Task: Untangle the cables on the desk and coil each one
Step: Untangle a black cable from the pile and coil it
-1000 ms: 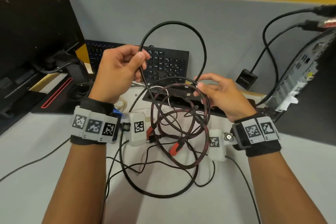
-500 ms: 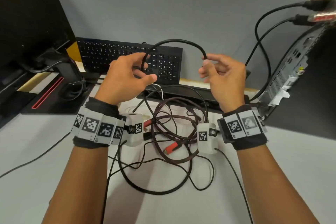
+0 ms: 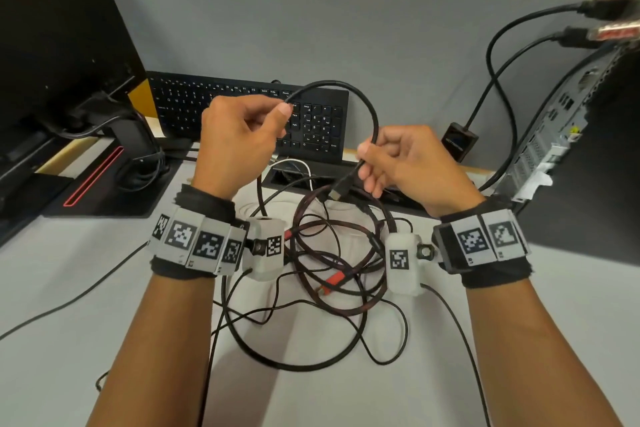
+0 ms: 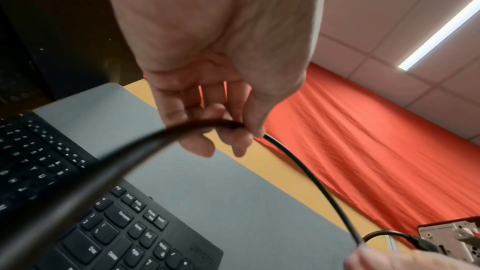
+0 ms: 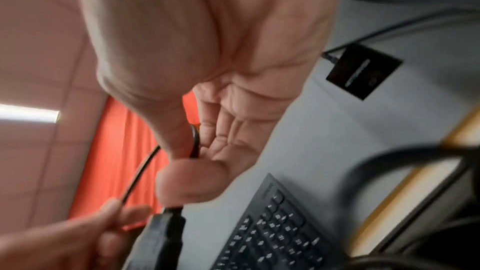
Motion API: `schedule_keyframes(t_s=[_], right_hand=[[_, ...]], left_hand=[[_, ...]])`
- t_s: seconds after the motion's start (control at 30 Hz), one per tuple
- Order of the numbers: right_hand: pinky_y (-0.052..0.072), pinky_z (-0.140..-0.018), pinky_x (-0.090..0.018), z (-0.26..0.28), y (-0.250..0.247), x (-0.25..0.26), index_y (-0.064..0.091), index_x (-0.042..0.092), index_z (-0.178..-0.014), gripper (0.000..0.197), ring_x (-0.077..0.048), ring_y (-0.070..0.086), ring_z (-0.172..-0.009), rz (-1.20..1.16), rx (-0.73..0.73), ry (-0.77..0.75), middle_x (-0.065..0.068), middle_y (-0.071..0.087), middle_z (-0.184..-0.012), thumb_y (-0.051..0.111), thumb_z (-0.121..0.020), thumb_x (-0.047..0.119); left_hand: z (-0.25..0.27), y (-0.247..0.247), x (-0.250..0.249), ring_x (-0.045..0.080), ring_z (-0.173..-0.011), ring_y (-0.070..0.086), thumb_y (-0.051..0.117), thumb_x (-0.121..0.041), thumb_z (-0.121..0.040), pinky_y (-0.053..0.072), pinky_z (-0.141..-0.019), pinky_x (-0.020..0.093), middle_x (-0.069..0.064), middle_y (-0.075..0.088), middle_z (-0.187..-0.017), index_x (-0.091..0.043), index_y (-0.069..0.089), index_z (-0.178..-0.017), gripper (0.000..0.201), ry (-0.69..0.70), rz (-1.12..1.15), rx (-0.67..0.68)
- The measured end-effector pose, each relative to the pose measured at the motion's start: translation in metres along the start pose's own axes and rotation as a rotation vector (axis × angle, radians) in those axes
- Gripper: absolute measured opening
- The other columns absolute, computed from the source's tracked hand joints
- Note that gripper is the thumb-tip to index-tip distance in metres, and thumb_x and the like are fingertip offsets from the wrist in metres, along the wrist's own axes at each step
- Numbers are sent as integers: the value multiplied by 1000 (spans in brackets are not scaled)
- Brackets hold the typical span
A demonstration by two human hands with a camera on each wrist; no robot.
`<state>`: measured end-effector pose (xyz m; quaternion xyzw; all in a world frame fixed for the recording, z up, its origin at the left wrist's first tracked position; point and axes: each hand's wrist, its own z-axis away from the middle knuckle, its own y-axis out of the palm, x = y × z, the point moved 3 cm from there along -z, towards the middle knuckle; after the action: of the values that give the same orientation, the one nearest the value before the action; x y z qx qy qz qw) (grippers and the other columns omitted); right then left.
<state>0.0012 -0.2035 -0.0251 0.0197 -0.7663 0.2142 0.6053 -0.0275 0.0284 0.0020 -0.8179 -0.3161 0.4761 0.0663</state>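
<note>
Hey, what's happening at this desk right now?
A person is sorting tangled cables. Both hands hold one black cable arched above the desk: the left hand pinches one part, the right hand grips it near its connector. A braided red-and-black cable and thinner black ones lie tangled below, none coiled yet.

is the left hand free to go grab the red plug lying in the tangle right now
Probably not yet: the left hand pinches the black cable that the right hand also holds. The red plug lies uncovered below, between the wrists.
</note>
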Motion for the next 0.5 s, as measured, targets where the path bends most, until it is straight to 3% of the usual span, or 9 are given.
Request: schedule_keyframes(t_s=[0.07, 0.13, 0.23, 0.33, 0.43, 0.5], right_hand=[[56, -53, -28, 1, 0, 5, 63, -2, -89, 16, -23, 65, -56, -206, -44, -9, -16, 69, -72, 60, -100, 9], [56, -55, -26, 1, -2, 8, 61, 1, -88, 14, -23, 67, -57, -343, -113, -23, -15, 70, -72, 59, -100, 8], [60, -63, -26, 1, 2, 8, 61, 1, -93, 5, -28, 75, -69, -461, -156, 2, -19, 75, -81, 61, -97, 3], [61, -70, -24, 2, 14, 8, 59, 0, -88, 8, -27, 77, -80, -640, -73, 81, -23, 76, -88, 58, -95, -4], [59, -69, -18, 4, 18, 8, 59, -1, -90, 1, -21, 77, -86, -843, -1, 153, -23, 76, -95, 60, -90, -2], [58, -68, -16, 5, 19, 8, 60, -2, -91, 9, -16, 76, -88, -913, 19, 173, -22, 75, -100, 63, -84, 2]], left_hand=[[0, 0, 8, -1, -72, 66, 64, -32, -97, 57, -76, 23, -5, 74, -80, -15, 77, -101, 22, -79, -36, 92], [2, 0, 15, 6, -80, 69, 62, -33, -98, 57, -79, 27, -4, 75, -83, -16, 77, -98, 22, -180, -47, 249], [7, 5, 11, 19, -81, 72, 57, -23, -101, 59, -72, 27, 1, 75, -82, -13, 74, -107, 21, -227, 130, 401], [8, 14, 0, 19, -75, 69, 52, -12, -103, 60, -71, 29, 8, 71, -83, -6, 71, -112, 22, -186, 407, 377], [8, 22, -5, 18, -71, 67, 52, -11, -103, 60, -68, 29, 8, 67, -81, -6, 71, -109, 21, -163, 511, 314], [8, 23, -6, 15, -66, 63, 51, -13, -104, 58, -63, 29, 6, 66, -81, -6, 72, -105, 22, -167, 564, 282]])
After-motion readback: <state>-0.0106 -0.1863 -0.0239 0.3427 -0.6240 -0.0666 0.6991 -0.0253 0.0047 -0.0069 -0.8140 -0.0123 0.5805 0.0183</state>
